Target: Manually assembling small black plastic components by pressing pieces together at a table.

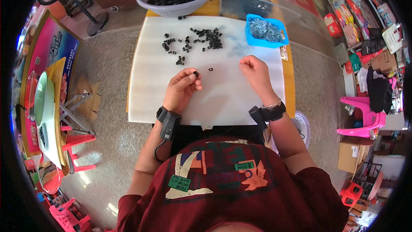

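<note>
Between the thumb and fingers of my left hand (180,88) is a small black round plastic piece (196,74). My right hand (256,75) hovers over the right side of the white sheet (150,103), its thumb and fingertips pinched together. Whatever they may hold is too small to make out. One black piece (210,69) lies alone between the hands. Farther off lies a loose heap of similar black pieces (212,38), with a smaller scatter to its left. Thin, clear-looking small parts (240,49) are spread on the sheet just beyond my right hand.
A blue plastic basket (266,43) of small shiny parts stands at the sheet's far right. Behind, a big grey basin (161,9) is heaped with black pieces. A clear-sided bin (244,7) sits beside it. The wooden table's edge (289,90) shows at right.
</note>
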`<state>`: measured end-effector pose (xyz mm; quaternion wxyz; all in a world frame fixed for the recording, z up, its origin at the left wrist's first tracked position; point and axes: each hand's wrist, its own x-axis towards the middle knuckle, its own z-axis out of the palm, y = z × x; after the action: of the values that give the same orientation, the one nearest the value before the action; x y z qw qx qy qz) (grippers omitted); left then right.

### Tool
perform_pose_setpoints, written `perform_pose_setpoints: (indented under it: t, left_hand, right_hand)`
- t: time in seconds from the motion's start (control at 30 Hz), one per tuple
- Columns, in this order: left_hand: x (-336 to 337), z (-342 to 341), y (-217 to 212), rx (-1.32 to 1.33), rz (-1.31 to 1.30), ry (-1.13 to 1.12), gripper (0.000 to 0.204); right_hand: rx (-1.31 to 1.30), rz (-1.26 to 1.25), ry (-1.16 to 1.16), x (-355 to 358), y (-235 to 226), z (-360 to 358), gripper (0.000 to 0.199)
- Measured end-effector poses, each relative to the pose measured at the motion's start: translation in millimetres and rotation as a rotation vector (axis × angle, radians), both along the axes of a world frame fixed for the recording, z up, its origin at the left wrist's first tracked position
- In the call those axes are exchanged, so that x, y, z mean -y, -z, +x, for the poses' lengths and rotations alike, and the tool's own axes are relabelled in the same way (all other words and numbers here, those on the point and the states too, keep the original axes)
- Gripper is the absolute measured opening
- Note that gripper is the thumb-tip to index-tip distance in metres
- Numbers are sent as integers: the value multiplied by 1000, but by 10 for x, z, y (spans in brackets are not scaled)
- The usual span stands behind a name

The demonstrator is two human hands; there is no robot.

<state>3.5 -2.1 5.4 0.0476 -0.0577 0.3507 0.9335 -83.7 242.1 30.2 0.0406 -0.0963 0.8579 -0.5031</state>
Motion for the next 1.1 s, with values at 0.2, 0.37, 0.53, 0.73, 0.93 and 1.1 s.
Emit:
perform_pose_setpoints:
  t: [0.2,0.37,0.53,0.73,0.93,1.1]
  left_hand:
    - [-61,-27,-94,83,-109,87,20]
    - [-18,7,-46,39,-74,93,19]
    - [-10,9,-15,32,-31,71,20]
    - [-54,2,-12,21,-86,37,21]
    - [-66,1,-16,27,-100,43,21]
    - [-69,-5,-15,15,-77,30,20]
  right_hand:
    - [282,-568,-168,465,-262,282,8]
    - [77,-424,-227,804,-240,403,7]
    - [-281,-173,-249,862,-256,446,7]
    - [-338,-149,-234,832,-279,456,7]
    - [-356,-130,-251,820,-182,473,8]
    - [-865,213,-361,787,-283,493,21]
